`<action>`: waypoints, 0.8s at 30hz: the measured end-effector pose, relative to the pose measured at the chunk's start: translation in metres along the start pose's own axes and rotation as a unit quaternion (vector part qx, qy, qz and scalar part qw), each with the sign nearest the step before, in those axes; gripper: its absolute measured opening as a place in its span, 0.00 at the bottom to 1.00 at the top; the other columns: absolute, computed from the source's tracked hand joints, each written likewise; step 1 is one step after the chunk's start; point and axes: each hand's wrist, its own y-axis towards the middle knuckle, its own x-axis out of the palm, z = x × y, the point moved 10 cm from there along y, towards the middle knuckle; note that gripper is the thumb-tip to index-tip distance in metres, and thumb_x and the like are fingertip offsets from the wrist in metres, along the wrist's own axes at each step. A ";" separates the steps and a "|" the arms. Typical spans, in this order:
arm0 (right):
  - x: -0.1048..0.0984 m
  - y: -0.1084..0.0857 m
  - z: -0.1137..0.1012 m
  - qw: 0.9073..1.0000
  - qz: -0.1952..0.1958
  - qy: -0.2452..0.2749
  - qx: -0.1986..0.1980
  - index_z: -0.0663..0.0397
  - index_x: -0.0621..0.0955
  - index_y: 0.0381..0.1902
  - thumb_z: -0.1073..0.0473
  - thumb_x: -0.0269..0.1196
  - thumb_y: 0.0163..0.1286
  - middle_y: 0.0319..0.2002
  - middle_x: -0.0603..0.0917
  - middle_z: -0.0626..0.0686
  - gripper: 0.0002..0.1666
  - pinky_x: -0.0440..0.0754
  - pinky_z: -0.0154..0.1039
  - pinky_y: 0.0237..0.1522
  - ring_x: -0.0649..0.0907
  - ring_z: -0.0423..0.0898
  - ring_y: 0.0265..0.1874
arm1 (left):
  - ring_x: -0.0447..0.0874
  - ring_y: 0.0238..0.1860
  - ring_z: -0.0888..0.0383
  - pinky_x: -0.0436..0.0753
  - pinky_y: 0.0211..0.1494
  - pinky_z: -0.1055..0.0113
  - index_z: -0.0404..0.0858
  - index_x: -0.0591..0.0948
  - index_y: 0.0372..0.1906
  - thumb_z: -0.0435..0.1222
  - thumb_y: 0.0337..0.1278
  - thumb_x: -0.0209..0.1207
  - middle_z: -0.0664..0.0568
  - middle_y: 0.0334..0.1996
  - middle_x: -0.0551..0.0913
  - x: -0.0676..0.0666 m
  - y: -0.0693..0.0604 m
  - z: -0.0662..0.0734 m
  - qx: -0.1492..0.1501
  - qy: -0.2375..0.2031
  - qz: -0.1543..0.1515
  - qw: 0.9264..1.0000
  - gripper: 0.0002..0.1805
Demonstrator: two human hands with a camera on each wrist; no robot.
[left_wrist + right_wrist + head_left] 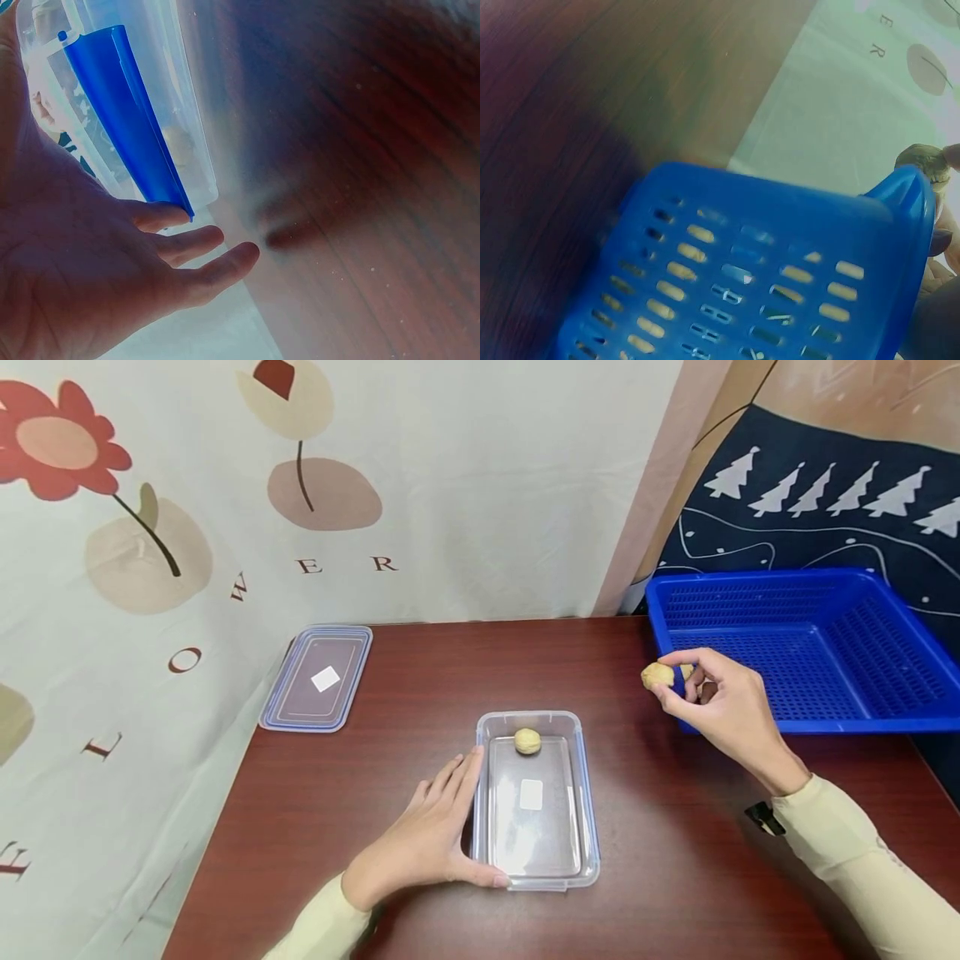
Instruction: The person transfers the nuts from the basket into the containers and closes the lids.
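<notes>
A clear plastic food container (588,827) stands uncovered on the table, with one walnut (527,741) near its far end. My left hand (427,835) lies along its left side, fingers spread and thumb at the near-left corner. In the left wrist view, fingertips (176,216) reach the container's blue side latch (131,120). At the left rim of the blue basket (847,664), my right hand (723,706) pinches a walnut (657,675) between thumb and forefinger. A similar tan patch shows behind the rim under that hand; what it is I cannot tell. The right wrist view shows the held walnut (922,161) past the basket's rim.
A clear lid with a blue seal (317,681) lies at the table's back left. Printed cloth (487,502) hangs behind the table and along its left side. Brown tabletop (442,685) lies between lid and basket.
</notes>
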 end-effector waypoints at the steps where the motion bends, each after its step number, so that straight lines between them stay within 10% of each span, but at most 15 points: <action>1: 0.001 0.000 -0.002 1.000 -0.001 0.000 -0.003 0.47 0.91 0.54 0.65 0.83 0.58 0.25 0.78 0.45 0.25 0.69 0.28 0.26 0.75 0.39 0.24 | 0.49 0.86 0.37 0.60 0.76 0.29 0.39 0.35 0.90 0.79 0.37 0.74 0.37 0.87 0.52 0.000 0.000 0.000 0.000 0.000 -0.001 1.000 0.88; 24: 0.038 -0.005 -0.034 0.996 -0.047 0.046 -0.055 0.45 0.90 0.54 0.67 0.83 0.59 0.24 0.75 0.43 0.26 0.66 0.34 0.27 0.73 0.39 0.25 | 0.48 0.86 0.37 0.60 0.76 0.27 0.39 0.34 0.90 0.79 0.37 0.74 0.38 0.87 0.51 0.000 0.001 0.000 -0.004 0.000 -0.005 1.000 0.88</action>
